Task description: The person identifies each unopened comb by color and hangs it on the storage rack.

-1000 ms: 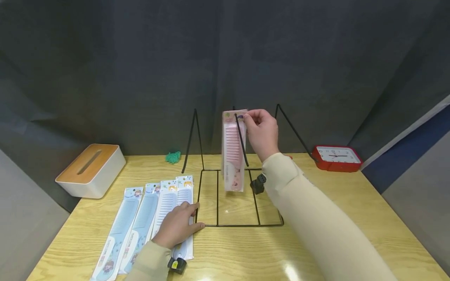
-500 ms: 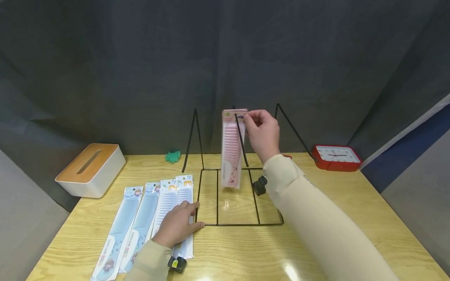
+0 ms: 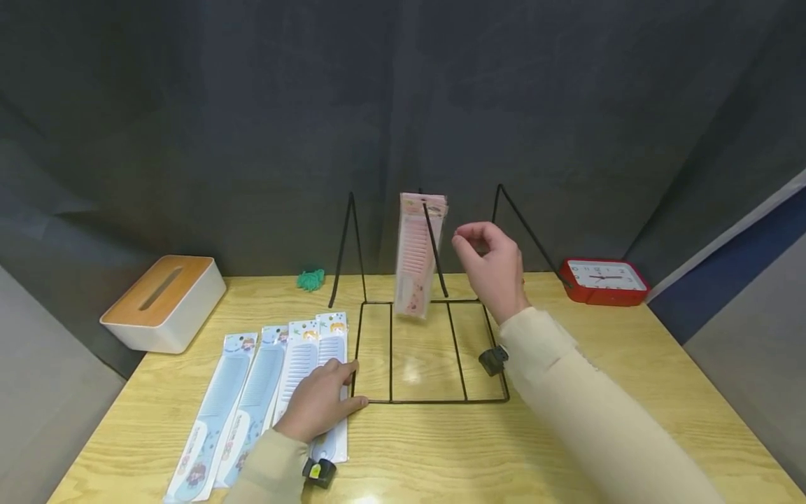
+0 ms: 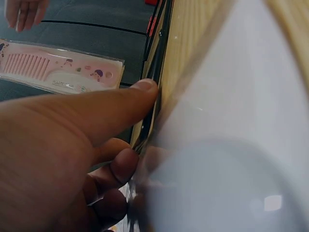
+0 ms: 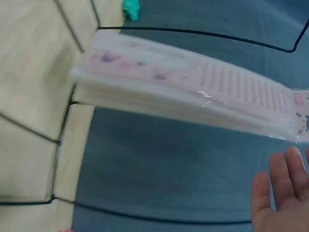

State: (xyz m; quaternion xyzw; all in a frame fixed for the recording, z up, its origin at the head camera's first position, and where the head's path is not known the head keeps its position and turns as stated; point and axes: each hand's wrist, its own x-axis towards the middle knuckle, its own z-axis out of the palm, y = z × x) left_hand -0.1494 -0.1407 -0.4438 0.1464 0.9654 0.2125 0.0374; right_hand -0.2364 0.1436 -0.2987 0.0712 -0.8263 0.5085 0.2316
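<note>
Head view, pink comb packs [image 3: 413, 259] hanging on black wire rack [image 3: 391, 353], right hand [image 3: 493, 268] near, fingers slack, nothing held, left wrist view, left hand [image 4: 67, 150] touching rack edge, pinching or pressing unclear, right wrist view, fingers apart from packs

I've got pink on the packaged combs [image 3: 415, 252], tiny cartoon figures [image 4: 98, 74] printed over it, against the plain black wire rack [image 3: 434, 246]. Pale blue on the other comb packs [image 3: 220, 385], white label patches [image 3: 191, 448] too (and two flash orange up top!). Yellow wood grain streaks the table [image 3: 441, 455], the alarm clock [image 3: 603, 276] shows a red rim round white, the tissue box [image 3: 182, 315] white below orange-brown, the sleeves [image 3: 598, 413] beige.
</note>
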